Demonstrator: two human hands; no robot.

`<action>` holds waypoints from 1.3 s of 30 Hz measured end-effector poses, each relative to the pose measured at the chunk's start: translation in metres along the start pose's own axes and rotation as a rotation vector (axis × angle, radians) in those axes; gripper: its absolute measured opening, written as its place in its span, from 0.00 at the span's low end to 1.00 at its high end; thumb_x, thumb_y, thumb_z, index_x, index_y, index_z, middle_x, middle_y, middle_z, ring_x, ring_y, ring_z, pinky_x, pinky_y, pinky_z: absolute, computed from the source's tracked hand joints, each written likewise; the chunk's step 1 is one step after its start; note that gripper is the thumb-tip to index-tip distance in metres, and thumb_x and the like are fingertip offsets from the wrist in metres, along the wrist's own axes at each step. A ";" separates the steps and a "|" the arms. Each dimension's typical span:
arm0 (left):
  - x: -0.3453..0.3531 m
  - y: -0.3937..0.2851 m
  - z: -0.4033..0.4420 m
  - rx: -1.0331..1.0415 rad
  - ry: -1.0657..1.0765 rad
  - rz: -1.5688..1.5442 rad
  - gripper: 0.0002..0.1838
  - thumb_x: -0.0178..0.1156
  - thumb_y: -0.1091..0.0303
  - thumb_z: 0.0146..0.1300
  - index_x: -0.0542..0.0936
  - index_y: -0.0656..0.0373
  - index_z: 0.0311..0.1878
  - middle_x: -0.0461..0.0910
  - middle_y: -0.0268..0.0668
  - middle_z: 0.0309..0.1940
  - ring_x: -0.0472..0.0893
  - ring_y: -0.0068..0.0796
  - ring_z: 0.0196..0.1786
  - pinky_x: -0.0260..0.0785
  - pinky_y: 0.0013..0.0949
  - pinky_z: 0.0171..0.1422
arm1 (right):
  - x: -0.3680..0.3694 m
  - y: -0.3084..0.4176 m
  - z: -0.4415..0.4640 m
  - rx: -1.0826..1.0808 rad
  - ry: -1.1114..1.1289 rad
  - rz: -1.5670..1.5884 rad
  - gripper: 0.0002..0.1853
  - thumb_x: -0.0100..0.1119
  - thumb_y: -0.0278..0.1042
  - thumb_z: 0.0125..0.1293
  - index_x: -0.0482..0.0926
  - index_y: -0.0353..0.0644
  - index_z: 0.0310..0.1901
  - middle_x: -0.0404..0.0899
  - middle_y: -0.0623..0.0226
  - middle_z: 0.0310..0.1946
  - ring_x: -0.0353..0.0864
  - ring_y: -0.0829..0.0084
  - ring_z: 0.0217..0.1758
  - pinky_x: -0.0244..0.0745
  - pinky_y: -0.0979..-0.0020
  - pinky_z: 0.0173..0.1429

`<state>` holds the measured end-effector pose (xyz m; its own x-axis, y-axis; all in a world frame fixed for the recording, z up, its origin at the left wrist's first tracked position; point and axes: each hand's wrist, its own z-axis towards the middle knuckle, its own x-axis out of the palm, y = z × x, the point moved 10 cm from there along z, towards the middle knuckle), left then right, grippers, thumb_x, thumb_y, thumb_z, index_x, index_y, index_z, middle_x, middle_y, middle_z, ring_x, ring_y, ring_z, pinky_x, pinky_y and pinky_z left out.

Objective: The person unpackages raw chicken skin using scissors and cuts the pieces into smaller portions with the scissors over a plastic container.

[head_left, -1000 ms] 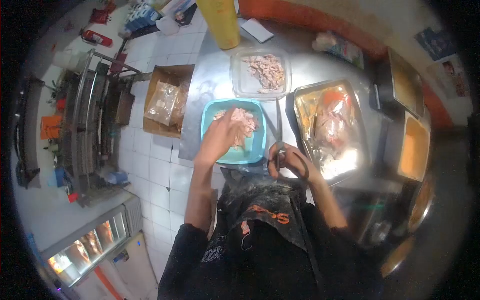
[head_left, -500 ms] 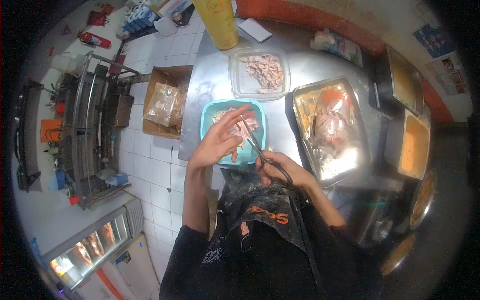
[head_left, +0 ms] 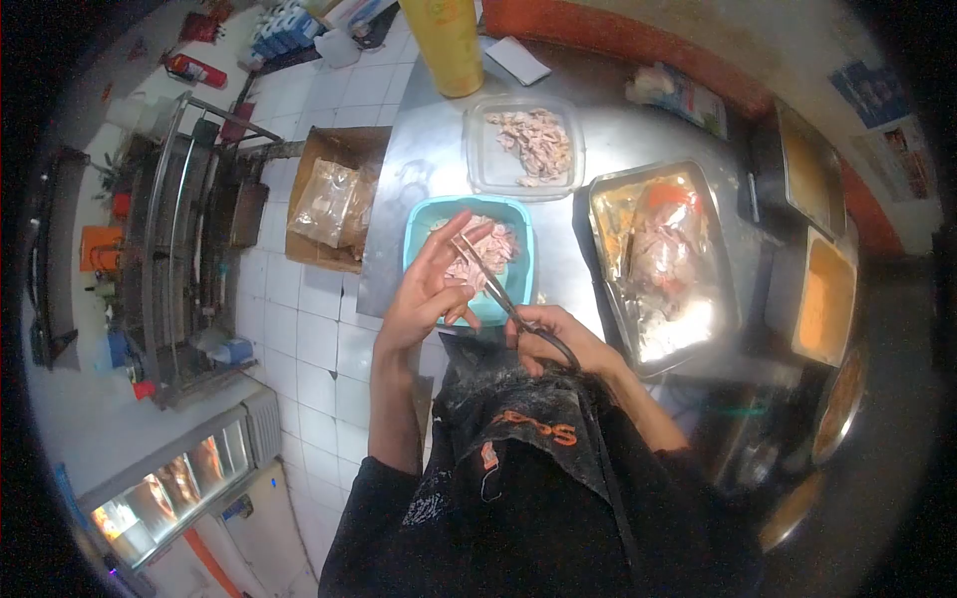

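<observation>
Scissors (head_left: 491,280) have blades over the teal basin (head_left: 517,291) — probably so it catches bits with the meat (head_left: 495,249). Right hand (head_left: 560,337) clamped on the handles; left hand's (head_left: 423,302) grip beside the blades — can't tell if pinching anything. Shiny steel counter (head_left: 429,149), white-tiled floor (head_left: 317,342) alongside.

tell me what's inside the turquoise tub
Inside the turquoise tub lies a heap of pale pink, meat-like pieces. The left hand and the scissors in the right hand block part of the view; what lies behind them, or under the heap, cannot be seen.
</observation>
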<state>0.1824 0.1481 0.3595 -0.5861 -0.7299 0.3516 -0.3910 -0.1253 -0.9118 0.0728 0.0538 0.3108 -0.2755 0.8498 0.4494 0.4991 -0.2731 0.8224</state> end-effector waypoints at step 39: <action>-0.009 0.045 -0.010 0.087 -0.145 0.690 0.20 0.53 0.55 0.78 0.78 0.64 0.57 0.84 0.46 0.33 0.82 0.41 0.37 0.73 0.43 0.45 | -0.042 0.019 0.009 -0.246 -0.262 0.083 0.29 0.51 0.64 0.76 0.73 0.39 0.46 0.69 0.71 0.16 0.66 0.79 0.16 0.57 0.76 0.22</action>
<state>0.1626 0.1557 0.3175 -0.5770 -0.7431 -0.3388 0.0970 0.3495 -0.9319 0.1015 0.0167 0.3045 -0.0066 0.8980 0.4400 0.2901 -0.4194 0.8602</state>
